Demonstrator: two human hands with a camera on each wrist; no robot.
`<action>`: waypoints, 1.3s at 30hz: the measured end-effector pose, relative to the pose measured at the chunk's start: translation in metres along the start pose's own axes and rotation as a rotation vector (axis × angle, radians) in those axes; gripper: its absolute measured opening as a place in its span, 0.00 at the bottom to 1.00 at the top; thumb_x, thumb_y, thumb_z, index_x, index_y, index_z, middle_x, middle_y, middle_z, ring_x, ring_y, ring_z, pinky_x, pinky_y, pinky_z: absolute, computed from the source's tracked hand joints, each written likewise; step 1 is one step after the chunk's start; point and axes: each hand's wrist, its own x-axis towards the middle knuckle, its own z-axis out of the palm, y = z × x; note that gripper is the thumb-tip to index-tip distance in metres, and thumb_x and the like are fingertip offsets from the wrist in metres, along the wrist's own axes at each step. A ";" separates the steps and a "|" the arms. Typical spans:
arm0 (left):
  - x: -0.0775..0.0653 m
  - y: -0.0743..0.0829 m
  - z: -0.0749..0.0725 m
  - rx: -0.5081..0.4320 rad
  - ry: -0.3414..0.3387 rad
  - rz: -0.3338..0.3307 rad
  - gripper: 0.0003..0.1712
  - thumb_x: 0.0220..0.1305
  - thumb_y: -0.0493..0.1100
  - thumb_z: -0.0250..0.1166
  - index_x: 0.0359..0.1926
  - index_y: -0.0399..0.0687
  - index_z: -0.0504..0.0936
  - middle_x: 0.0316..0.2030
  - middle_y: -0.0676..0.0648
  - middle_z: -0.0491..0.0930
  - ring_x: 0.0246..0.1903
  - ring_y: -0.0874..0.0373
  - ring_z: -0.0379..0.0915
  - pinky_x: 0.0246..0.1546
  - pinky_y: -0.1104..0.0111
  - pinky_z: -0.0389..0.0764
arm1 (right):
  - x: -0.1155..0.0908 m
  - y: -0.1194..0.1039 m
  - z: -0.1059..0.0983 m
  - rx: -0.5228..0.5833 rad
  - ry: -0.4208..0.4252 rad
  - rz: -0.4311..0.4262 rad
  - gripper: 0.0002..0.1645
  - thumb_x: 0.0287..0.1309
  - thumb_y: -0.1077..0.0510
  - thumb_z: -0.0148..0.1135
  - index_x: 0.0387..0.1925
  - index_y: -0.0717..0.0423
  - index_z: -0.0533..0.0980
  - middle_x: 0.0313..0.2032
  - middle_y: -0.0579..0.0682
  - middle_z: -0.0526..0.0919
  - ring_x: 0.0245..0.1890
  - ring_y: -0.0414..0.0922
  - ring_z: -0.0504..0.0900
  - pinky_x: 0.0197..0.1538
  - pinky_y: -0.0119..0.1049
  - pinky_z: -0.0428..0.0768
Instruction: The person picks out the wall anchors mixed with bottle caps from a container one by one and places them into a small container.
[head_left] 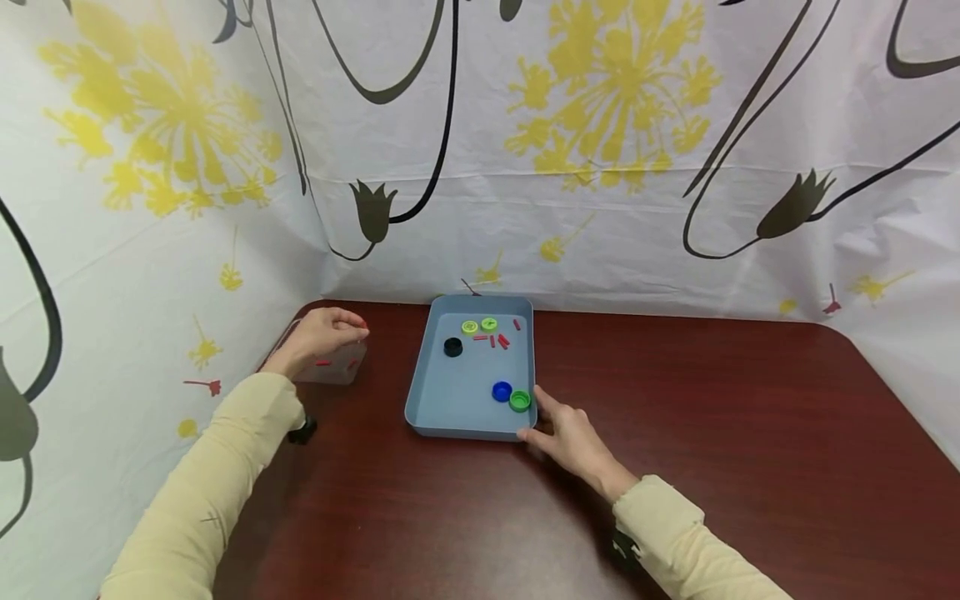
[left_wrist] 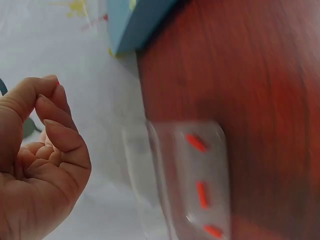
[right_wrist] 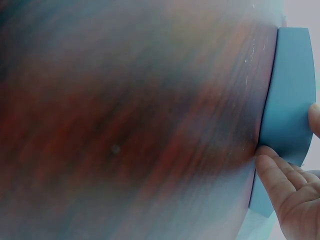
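Note:
My left hand (head_left: 318,333) is raised over a clear plastic box (head_left: 341,367) at the left of the table. Its thumb and index finger pinch a small red piece (head_left: 363,325), mostly hidden by the fingertips. Inside the box lie a few red sticks (left_wrist: 201,194). My right hand (head_left: 573,437) touches the near right corner of a blue-grey tray (head_left: 450,408), thumb and straight fingers on either side. In the tray are a black round cap (head_left: 453,347), a blue cap (head_left: 502,391), a green cap (head_left: 520,402), two yellow-green discs (head_left: 489,323) and several red sticks (head_left: 503,341).
A dark red-brown table (head_left: 712,417) lies under everything and extends to the right of the tray. A white cloth (head_left: 480,233) with yellow and grey flower prints hangs behind the table and along its left side.

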 end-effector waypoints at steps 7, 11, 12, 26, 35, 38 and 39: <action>-0.004 -0.024 -0.010 0.015 0.015 -0.052 0.22 0.67 0.48 0.61 0.54 0.36 0.78 0.51 0.34 0.83 0.28 0.69 0.72 0.26 0.68 0.72 | 0.001 0.001 0.000 -0.005 0.006 0.000 0.44 0.57 0.58 0.69 0.69 0.71 0.60 0.59 0.68 0.77 0.53 0.55 0.84 0.51 0.45 0.82; -0.001 -0.036 -0.010 0.004 0.024 -0.051 0.20 0.66 0.43 0.62 0.52 0.31 0.78 0.45 0.34 0.85 0.23 0.70 0.71 0.21 0.70 0.70 | 0.000 0.002 0.001 -0.012 0.009 -0.005 0.44 0.57 0.58 0.69 0.69 0.72 0.60 0.58 0.68 0.77 0.53 0.55 0.84 0.51 0.46 0.82; -0.001 -0.039 -0.010 0.001 0.027 -0.056 0.20 0.65 0.42 0.62 0.51 0.30 0.78 0.42 0.36 0.86 0.21 0.69 0.71 0.19 0.71 0.69 | 0.000 0.002 0.001 -0.014 0.009 -0.007 0.44 0.57 0.58 0.69 0.69 0.71 0.60 0.58 0.68 0.78 0.53 0.55 0.84 0.51 0.45 0.83; 0.002 -0.025 -0.002 0.130 0.136 -0.006 0.21 0.63 0.44 0.64 0.49 0.30 0.80 0.41 0.32 0.84 0.28 0.54 0.79 0.24 0.69 0.74 | 0.000 0.004 0.001 -0.013 0.018 -0.016 0.44 0.57 0.58 0.69 0.69 0.72 0.60 0.58 0.68 0.78 0.52 0.55 0.84 0.50 0.45 0.83; 0.022 0.028 0.034 0.142 0.091 0.109 0.17 0.63 0.44 0.65 0.46 0.35 0.82 0.41 0.35 0.85 0.42 0.45 0.81 0.41 0.61 0.80 | 0.001 0.002 0.002 -0.014 0.011 0.008 0.45 0.57 0.58 0.69 0.70 0.70 0.59 0.56 0.67 0.80 0.53 0.55 0.84 0.51 0.45 0.83; 0.033 0.045 0.049 0.142 0.069 0.110 0.16 0.63 0.44 0.67 0.45 0.37 0.83 0.40 0.37 0.85 0.41 0.47 0.81 0.42 0.61 0.79 | 0.001 0.002 0.001 -0.006 0.008 0.009 0.45 0.57 0.58 0.69 0.70 0.70 0.59 0.57 0.66 0.79 0.54 0.55 0.83 0.51 0.45 0.83; 0.035 0.051 0.054 0.143 0.064 0.110 0.15 0.62 0.44 0.67 0.45 0.37 0.83 0.40 0.38 0.85 0.41 0.48 0.80 0.42 0.62 0.79 | 0.001 0.002 0.001 -0.005 0.008 0.008 0.45 0.57 0.58 0.69 0.70 0.70 0.58 0.57 0.66 0.79 0.54 0.55 0.83 0.51 0.45 0.83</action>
